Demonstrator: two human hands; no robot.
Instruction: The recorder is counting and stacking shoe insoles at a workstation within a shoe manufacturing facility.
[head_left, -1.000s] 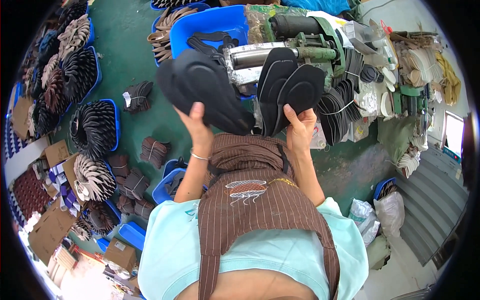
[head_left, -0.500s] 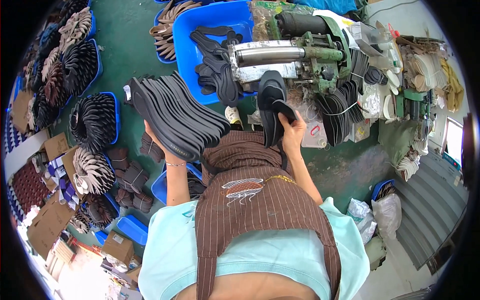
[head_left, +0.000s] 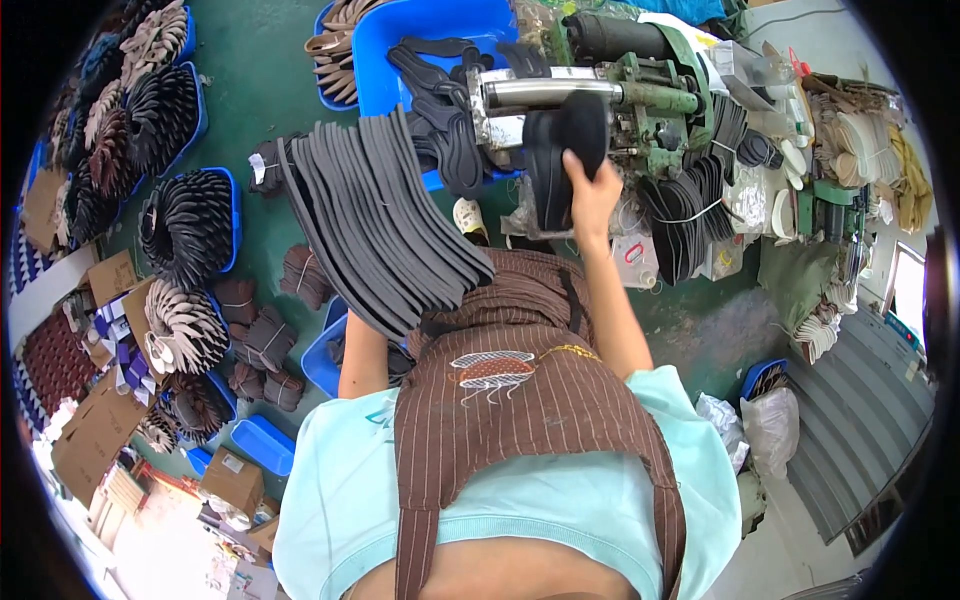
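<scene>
Green floor (head_left: 260, 60) bears blue bins (head_left: 222, 215), sole bundles (head_left: 262, 340), cardboard boxes (head_left: 95, 440).

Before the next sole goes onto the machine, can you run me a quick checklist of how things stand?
1. Right hand has a grip on the dark soles at the machine: ok.
2. Soles set against the metal roller: ok, they overlap its end; actual contact cannot tell.
3. Fanned stack of dark soles supported on the left arm: ok, but the left hand is hidden beneath it, so its grip cannot tell.
4. Stack kept in order: ok, the soles lie evenly fanned.
5. Blue bin behind the machine holds soles: ok.
6. Fingers away from moving parts: cannot tell.
</scene>
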